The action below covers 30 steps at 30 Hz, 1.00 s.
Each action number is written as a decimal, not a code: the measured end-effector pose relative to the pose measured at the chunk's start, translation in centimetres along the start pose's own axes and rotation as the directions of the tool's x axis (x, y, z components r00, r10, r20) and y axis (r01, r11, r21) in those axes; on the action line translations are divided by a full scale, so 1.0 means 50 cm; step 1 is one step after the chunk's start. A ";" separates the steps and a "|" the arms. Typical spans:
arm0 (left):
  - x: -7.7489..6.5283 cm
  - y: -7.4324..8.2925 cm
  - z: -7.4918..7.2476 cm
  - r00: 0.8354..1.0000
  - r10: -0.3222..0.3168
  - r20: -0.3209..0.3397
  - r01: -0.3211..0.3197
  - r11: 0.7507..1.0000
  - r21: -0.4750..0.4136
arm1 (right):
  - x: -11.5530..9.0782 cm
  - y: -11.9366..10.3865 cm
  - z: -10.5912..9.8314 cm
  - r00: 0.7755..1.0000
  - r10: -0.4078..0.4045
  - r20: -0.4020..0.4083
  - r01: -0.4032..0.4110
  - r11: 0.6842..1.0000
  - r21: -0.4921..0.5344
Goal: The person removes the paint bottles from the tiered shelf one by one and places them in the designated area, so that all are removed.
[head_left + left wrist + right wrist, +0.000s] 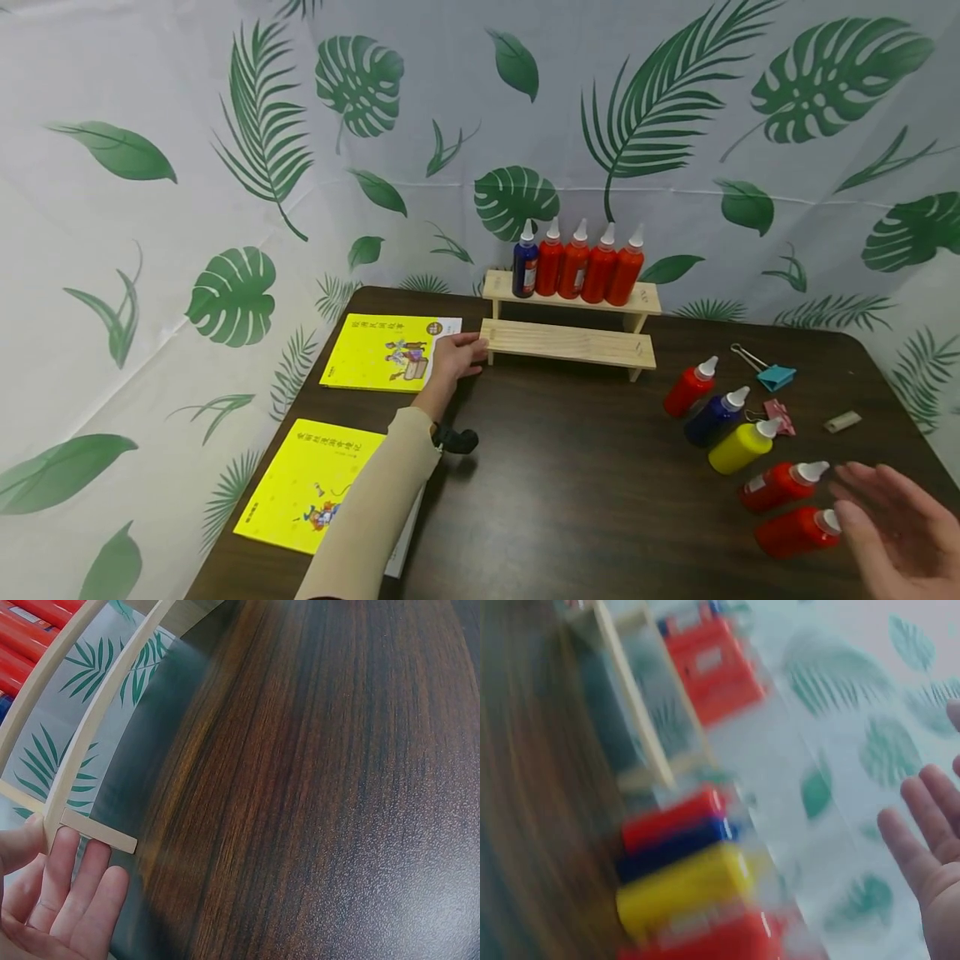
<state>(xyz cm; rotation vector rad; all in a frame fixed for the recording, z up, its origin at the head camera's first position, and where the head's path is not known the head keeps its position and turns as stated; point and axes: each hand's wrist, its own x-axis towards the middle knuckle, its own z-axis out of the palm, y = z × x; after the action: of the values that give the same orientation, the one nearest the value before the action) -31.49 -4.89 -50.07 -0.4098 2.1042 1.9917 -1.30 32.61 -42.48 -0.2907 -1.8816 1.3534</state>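
While our left hand [456, 360] pinches one end of the wooden rack [567, 342], our right hand [900, 527], loosely spread, is nearer the closest red bottle [791, 533], upright just beside it at nine o'clock.

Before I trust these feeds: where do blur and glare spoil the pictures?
Right wrist: bottles and shelf heavily smeared, fingers clearer; left wrist: pale glare on the table at lower right; head: mostly crisp, the right hand slightly soft.
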 end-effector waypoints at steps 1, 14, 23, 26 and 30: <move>0.000 -0.001 0.000 1.000 -0.002 0.000 0.002 1.000 0.002 | 0.002 -0.020 0.021 0.999 0.032 0.030 -0.030 0.998 -0.064; 0.002 -0.001 0.001 1.000 0.001 -0.004 0.000 1.000 0.010 | 0.110 0.001 0.289 0.887 0.137 0.441 -0.093 0.988 -0.121; 0.006 -0.002 0.004 1.000 -0.001 0.008 0.001 1.000 0.006 | 0.216 0.041 0.430 0.884 0.153 0.442 -0.116 0.987 -0.110; 0.006 -0.004 0.004 1.000 0.001 0.000 -0.001 1.000 0.005 | 0.247 0.047 0.464 0.888 0.164 0.429 -0.122 0.985 -0.123; 0.006 -0.006 0.005 1.000 0.005 -0.007 -0.005 1.000 0.006 | 0.282 0.049 0.492 0.879 0.199 0.434 -0.147 0.977 -0.151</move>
<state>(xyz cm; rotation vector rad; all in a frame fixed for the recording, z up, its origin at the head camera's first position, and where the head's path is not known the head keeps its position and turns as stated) -31.69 -4.68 -50.50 -0.4124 2.1169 1.9890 -28.59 24.65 -41.24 -0.2210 -2.3694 1.5325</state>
